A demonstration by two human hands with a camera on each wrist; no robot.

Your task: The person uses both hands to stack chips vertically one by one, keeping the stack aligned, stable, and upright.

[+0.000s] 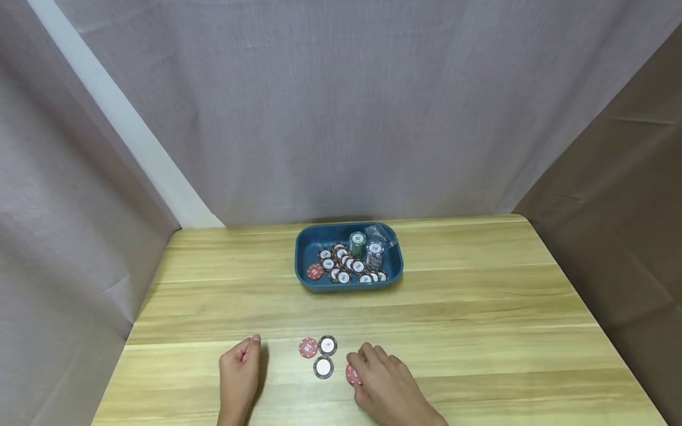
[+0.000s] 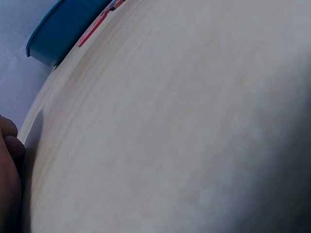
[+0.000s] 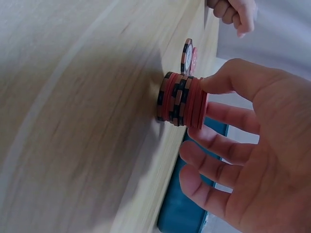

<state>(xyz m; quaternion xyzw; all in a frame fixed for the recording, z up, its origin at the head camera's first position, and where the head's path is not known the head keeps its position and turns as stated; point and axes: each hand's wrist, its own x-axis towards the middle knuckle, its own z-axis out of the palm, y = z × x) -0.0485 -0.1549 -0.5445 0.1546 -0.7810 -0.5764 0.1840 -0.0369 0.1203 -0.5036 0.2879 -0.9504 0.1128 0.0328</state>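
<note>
My right hand (image 1: 383, 381) is at a stack of red and black poker chips (image 3: 180, 102) standing on the table. Thumb and index finger grip the red chips at its top; the other fingers are spread and bent beside it. Left of this stack lie three loose chips: a red chip (image 1: 308, 348), a black chip with a white centre (image 1: 327, 345) and a second black chip (image 1: 322, 367) nearer me. Further left my left hand (image 1: 240, 367) rests at the table with curled fingers, thumb against the index finger, and no object shows in it.
A blue tray (image 1: 348, 287) stands toward the back of the table (image 1: 479, 284). Inside are many black chips, a red chip (image 1: 315, 271), a green stack (image 1: 357, 244), a blue-and-white stack (image 1: 375, 256) and clear plastic wrap (image 1: 379, 234). Curtains (image 1: 341, 118) hang behind and at both sides.
</note>
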